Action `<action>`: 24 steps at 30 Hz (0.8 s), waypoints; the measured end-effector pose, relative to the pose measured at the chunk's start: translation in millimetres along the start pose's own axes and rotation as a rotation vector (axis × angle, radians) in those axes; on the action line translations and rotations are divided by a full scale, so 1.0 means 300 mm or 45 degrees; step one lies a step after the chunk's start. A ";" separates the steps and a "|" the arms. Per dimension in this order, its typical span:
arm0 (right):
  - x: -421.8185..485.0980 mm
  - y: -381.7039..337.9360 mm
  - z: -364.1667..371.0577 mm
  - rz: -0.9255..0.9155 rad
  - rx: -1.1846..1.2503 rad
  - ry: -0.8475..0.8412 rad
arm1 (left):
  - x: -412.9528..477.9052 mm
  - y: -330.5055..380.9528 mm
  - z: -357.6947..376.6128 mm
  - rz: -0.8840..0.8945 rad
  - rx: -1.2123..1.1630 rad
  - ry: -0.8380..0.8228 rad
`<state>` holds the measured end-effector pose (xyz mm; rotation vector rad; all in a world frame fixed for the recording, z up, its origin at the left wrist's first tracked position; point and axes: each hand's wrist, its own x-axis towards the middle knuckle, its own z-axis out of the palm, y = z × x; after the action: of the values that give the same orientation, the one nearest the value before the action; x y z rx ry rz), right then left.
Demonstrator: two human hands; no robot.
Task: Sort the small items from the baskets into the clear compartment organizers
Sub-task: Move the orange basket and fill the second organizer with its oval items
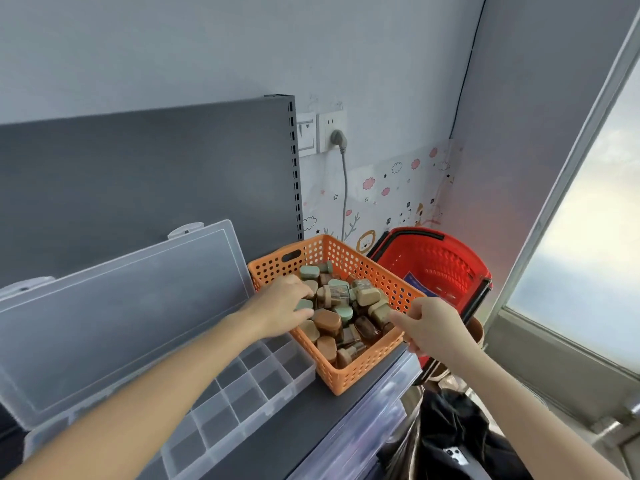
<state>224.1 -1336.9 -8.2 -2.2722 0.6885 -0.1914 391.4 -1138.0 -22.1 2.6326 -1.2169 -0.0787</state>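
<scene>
An orange perforated basket [363, 370] stands on a dark shelf, filled with several small capped bottles [329, 320] in green, tan and brown. My left hand [280, 306] reaches into its left side, fingers curled around a green-capped bottle [304, 304]. At the basket's right rim my right hand [429, 327] grips the edge, thumb pointing inward. A clear compartment organizer [242, 400] lies open to the left of the basket, under my left forearm; its visible compartments hold nothing.
The organizer's clear lid [121, 313] leans back against a dark grey back panel [138, 174]. A red shopping basket [436, 265] sits behind and right of the orange one. A wall socket with a plug [337, 138] is above. Dark bags [450, 431] lie below right.
</scene>
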 end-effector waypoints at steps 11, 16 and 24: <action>0.079 -0.099 0.044 -0.466 -0.211 0.017 | -0.051 0.091 0.000 -0.042 -0.052 -0.095; 0.187 -0.133 0.053 -0.659 -0.450 -0.109 | -0.018 0.145 0.019 -0.144 -0.031 -0.148; 0.328 -0.139 0.117 -0.853 -0.637 -0.411 | -0.017 0.192 0.033 -0.305 -0.136 0.099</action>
<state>336.5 -1343.3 -10.8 -2.8542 -0.2460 0.0458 343.8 -1172.1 -18.2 2.6477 -0.8446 -0.0805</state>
